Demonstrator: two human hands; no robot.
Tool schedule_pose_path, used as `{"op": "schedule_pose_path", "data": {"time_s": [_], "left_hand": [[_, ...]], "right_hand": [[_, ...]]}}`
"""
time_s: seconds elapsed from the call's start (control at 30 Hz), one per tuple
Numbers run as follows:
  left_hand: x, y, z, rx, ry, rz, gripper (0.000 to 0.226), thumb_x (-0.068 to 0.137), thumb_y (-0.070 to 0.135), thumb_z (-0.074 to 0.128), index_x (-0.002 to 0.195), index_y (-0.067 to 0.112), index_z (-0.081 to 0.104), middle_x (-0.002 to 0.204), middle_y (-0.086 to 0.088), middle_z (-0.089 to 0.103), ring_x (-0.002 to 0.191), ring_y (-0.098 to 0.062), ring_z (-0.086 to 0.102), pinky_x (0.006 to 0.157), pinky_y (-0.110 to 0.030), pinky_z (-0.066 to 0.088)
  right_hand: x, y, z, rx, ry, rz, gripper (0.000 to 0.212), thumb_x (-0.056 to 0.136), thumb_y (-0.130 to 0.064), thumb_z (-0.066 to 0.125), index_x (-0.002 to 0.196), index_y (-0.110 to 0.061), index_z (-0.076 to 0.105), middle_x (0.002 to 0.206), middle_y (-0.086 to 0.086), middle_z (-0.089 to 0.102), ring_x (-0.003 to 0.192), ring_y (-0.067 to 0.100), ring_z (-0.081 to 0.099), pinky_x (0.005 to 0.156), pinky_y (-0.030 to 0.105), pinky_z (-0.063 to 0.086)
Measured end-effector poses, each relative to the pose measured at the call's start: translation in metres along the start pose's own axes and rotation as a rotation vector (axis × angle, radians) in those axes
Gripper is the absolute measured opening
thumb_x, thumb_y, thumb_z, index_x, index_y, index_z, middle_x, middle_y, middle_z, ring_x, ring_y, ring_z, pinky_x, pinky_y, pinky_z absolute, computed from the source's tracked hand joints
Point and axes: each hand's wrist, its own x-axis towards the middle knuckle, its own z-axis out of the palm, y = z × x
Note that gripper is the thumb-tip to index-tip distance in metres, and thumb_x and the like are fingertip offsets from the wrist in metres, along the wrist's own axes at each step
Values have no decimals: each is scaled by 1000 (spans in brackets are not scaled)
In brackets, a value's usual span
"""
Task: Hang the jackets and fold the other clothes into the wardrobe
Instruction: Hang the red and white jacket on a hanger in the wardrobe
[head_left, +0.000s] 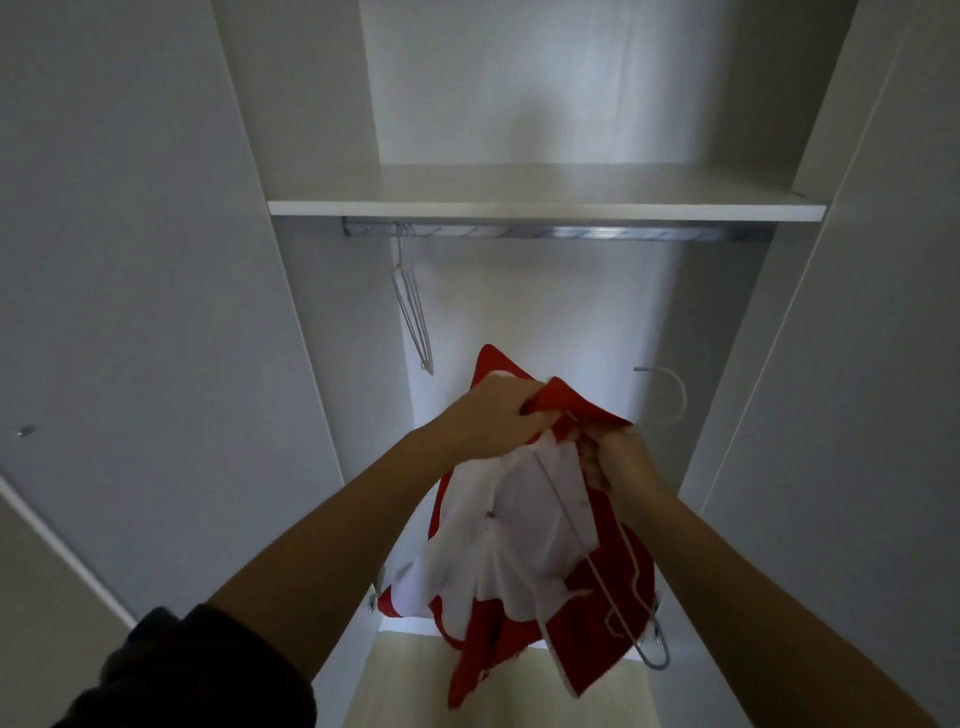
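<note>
1. I'm on the hanging step. My left hand (493, 421) grips the red-and-white fabric jacket (519, 545) at its collar, and my right hand (618, 457) clutches the cloth beside it.
2. The jacket hangs before the open white wardrobe (545, 203), below its silver metal rail (561, 234), with a thin white wire hanger (566, 510) inside it.
3. Next, I judge: seat the shoulders, then lift the hook onto the rail.

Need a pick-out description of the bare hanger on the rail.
Find the white shelf across the wardrobe; the metal rail runs right under it. The bare hanger dangles near the rail's left end, thin, carrying nothing, unlike the second hanger inside the red-and-white jacket below.
</note>
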Motion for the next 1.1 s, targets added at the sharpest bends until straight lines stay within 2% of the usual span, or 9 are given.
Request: {"op": "schedule_pose_path", "data": {"time_s": [0.1, 0.17, 0.23, 0.37, 0.5, 0.7, 0.87, 1.0, 1.1], "left_hand": [[-10, -7, -18, -7, 16, 13, 31, 93, 39, 54, 88, 9, 61, 82, 1, 65, 69, -6, 62, 68, -26, 52], [-4, -14, -35, 300, 265, 174, 21, 91, 40, 57, 97, 20, 59, 101, 7, 58, 92, -8, 56, 85, -32, 48], [5, -9, -49, 585, 150, 266, 31, 92, 44, 53, 114, 22, 56, 118, 5, 56, 110, -13, 51, 99, -34, 39], [24, 7, -57, 918, 11, 274, 34, 103, 39, 32, 107, 16, 56, 88, 2, 62, 72, -13, 55, 67, -27, 40], [33, 8, -65, 933, 141, 194, 34, 103, 38, 29, 107, 15, 54, 77, 3, 53, 65, -12, 46, 62, -27, 32], [39, 10, -65, 906, 221, 115, 37, 103, 38, 29, 105, 14, 57, 75, 0, 52, 65, -15, 47, 62, -28, 33], [36, 5, -57, 874, 182, 41, 39, 103, 40, 27, 105, 13, 56, 87, -5, 63, 69, -14, 49, 63, -28, 34], [30, 0, -50, 876, 201, -7, 39, 103, 40, 27, 103, 13, 57, 85, -4, 63, 67, -15, 47, 63, -29, 37], [28, -3, -53, 829, 232, -46, 40, 103, 40, 28, 102, 12, 57, 81, -4, 60, 66, -16, 48, 65, -29, 39]], "right_hand": [[-4, -7, -7, -49, -6, -76, 37, 92, -7, 46, 56, -16, 46, 42, -3, 34, 40, 12, 26, 43, 20, 20], [-4, -13, -8, -147, -3, -68, 38, 92, -2, 42, 56, -14, 45, 40, -3, 36, 40, 13, 32, 45, 20, 24], [-5, -20, -8, -184, 6, -68, 38, 92, 0, 41, 56, -13, 44, 38, -3, 37, 38, 11, 35, 41, 18, 26], [-10, -41, -18, -122, -22, -171, 36, 97, 0, 40, 66, -15, 48, 61, -1, 46, 56, 13, 42, 57, 26, 36], [7, -39, -55, -532, 43, -387, 23, 93, -39, 57, 94, -16, 62, 82, -6, 61, 72, 11, 56, 66, 23, 44], [17, 25, -98, -273, 324, -43, 90, 78, -30, 77, 148, -17, 22, 148, 16, 34, 131, 34, 41, 107, 50, 38], [16, 54, -98, 113, 295, 234, 93, 75, -33, 79, 146, -26, 19, 143, 16, 38, 124, 38, 45, 93, 57, 45], [13, 72, -89, 180, 86, 500, 116, 40, -64, 86, 136, -22, 36, 141, 14, 41, 125, 40, 44, 85, 61, 49], [16, 77, -75, 145, -39, 552, 106, 54, -58, 82, 141, -27, 31, 146, 15, 36, 126, 41, 43, 83, 58, 50]]}}
